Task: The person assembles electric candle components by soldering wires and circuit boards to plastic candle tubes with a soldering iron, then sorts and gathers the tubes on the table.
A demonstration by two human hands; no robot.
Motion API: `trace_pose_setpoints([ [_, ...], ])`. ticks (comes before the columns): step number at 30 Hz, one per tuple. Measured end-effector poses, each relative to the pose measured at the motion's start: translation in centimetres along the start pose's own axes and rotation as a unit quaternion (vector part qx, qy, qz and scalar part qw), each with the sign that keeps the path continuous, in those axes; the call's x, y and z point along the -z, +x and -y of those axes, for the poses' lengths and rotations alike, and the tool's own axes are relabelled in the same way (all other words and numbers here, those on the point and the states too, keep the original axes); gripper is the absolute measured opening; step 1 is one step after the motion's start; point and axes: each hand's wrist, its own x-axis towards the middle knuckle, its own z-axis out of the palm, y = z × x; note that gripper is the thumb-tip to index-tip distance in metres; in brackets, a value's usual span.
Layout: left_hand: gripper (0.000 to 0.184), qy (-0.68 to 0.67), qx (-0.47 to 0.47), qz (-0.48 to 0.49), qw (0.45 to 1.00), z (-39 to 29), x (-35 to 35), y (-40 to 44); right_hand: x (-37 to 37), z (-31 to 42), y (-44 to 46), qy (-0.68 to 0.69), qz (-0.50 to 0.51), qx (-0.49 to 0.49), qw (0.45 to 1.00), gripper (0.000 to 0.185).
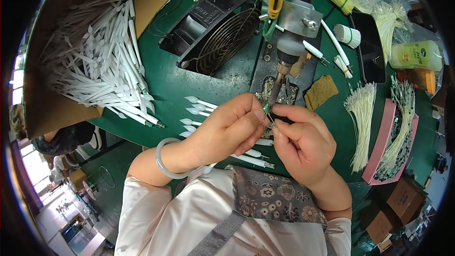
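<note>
At the tip of a mounted soldering iron (276, 87), my two hands meet. My left hand (237, 125), with a pale bangle at the wrist, pinches a small green part (266, 108) at the iron's tip. Thumb and forefinger of my right hand (301, 137) are closed on a thin wire beside it. White candle-shaped sticks (252, 160) with pointed tips lie under and beside my left hand. Below the iron is a metal base (265, 57) with a tray of solder scraps. A brown sponge (321, 92) lies right of it.
An open cardboard box (42, 109) of white sticks stands at the left. A black fan (208, 33) is behind my hands. On the right are wire bundles (361, 123), a pink box (379, 161), a phone (367, 42) and a green-labelled bottle (417, 56).
</note>
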Motion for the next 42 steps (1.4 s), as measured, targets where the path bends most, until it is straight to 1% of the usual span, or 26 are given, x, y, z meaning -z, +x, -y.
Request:
trace_pose_setpoints([
  [3,0.015,0.018,-0.012,0.001,1.0,0.1,-0.1,0.0,0.0,0.0,0.1,-0.002,-0.004,0.002,1.0,0.011],
  [8,0.014,0.053,-0.027,0.01,0.998,0.5,0.1,0.0,0.6,0.3,0.1,0.036,0.025,-0.056,0.997,0.012],
  [11,0.013,0.054,-0.026,0.017,0.998,0.6,0.3,-0.1,0.6,0.3,0.0,0.05,0.031,-0.081,0.995,0.013],
  [14,0.011,0.08,-0.007,-0.009,0.997,0.8,0.4,-0.3,0.4,0.5,-0.2,0.044,0.023,-0.098,0.994,0.013],
  [17,0.011,0.13,-0.027,-0.03,0.991,1.2,0.2,-0.4,0.4,0.4,-0.2,0.051,0.029,-0.095,0.994,0.013],
  [20,0.011,0.138,-0.019,-0.026,0.99,0.9,0.1,-0.6,0.4,0.4,-0.2,0.047,0.036,-0.085,0.995,0.013],
  [23,0.014,0.169,-0.073,0.004,0.983,1.5,0.5,-0.3,0.4,0.5,-0.2,0.04,0.037,-0.075,0.996,0.014],
  [26,0.014,0.108,-0.066,0.017,0.992,1.4,0.5,-0.2,0.5,0.5,-0.1,0.038,0.038,-0.074,0.996,0.014],
  [29,0.012,0.009,-0.008,0.03,0.999,0.9,0.7,-0.3,0.6,0.5,-0.1,0.038,0.038,-0.077,0.996,0.014],
  [33,0.009,-0.017,-0.006,0.035,0.999,0.9,0.7,-0.1,0.6,0.5,0.1,0.035,0.042,-0.072,0.996,0.013],
  [38,0.005,-0.045,0.015,0.046,0.998,0.5,0.9,-0.1,0.7,0.6,0.1,0.051,0.04,-0.094,0.993,0.013],
  [42,0.007,-0.052,0.016,0.054,0.997,0.7,1.1,0.1,0.7,0.6,0.1,0.067,0.038,-0.118,0.99,0.012],
])
